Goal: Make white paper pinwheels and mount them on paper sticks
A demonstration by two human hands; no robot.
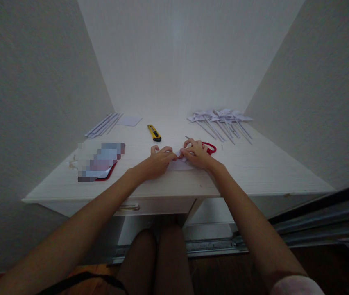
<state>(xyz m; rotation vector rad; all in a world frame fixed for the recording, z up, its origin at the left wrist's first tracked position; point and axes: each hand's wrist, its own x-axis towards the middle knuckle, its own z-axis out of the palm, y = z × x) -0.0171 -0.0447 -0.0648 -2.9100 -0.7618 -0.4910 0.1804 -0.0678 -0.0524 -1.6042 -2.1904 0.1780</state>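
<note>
A white sheet of paper (179,165) lies near the front of the desk, under both hands. My left hand (161,159) holds its left part, thumb and index finger closed at the paper and the other fingers bent. From the right, my right hand (196,154) pinches the paper close to the left fingertips. The pinched spot is partly hidden by the fingers. Red-handled scissors (213,148) lie just behind and beside my right hand, partly covered by it. Beyond my left hand rests a yellow utility knife (153,132).
At the back right lie several white paper pinwheels (223,116) on sticks. Rolled paper sticks (102,126) and a paper square (130,121) are at the back left. A blurred phone in a red case (113,166) lies at left. Walls enclose the desk (254,176).
</note>
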